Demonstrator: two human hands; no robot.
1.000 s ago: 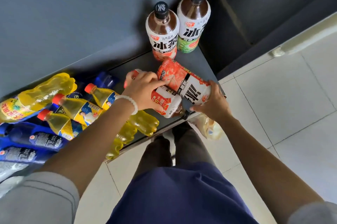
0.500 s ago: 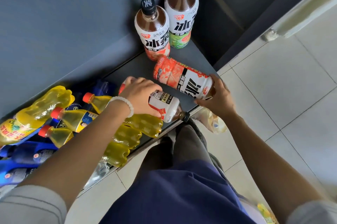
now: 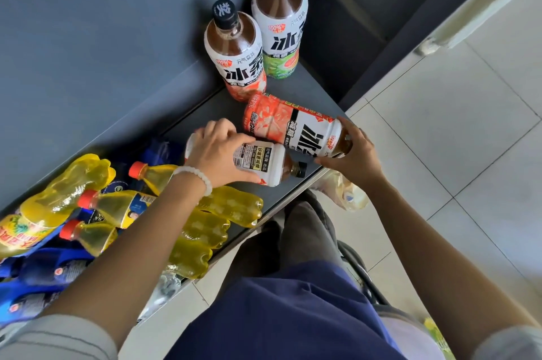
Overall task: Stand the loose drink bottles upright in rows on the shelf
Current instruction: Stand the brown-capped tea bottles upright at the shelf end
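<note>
Left hand (image 3: 218, 151) reached palm-down over the shelf (image 3: 311, 95), fingers wrapped around a lying tea bottle (image 3: 264, 164) with its black cap toward the shelf's front edge; right hand (image 3: 350, 154) clasped the neck end of a second lying tea bottle (image 3: 293, 125), red-labelled base pointing back. Two more tea bottles, a red-label one (image 3: 234, 54) and a green-label one (image 3: 280, 28), stood upright side by side at the back right corner, brown liquid showing in their necks. Yellow soda bottles (image 3: 117, 207) and blue bottles (image 3: 35, 274) lay loose in a heap at left.
</note>
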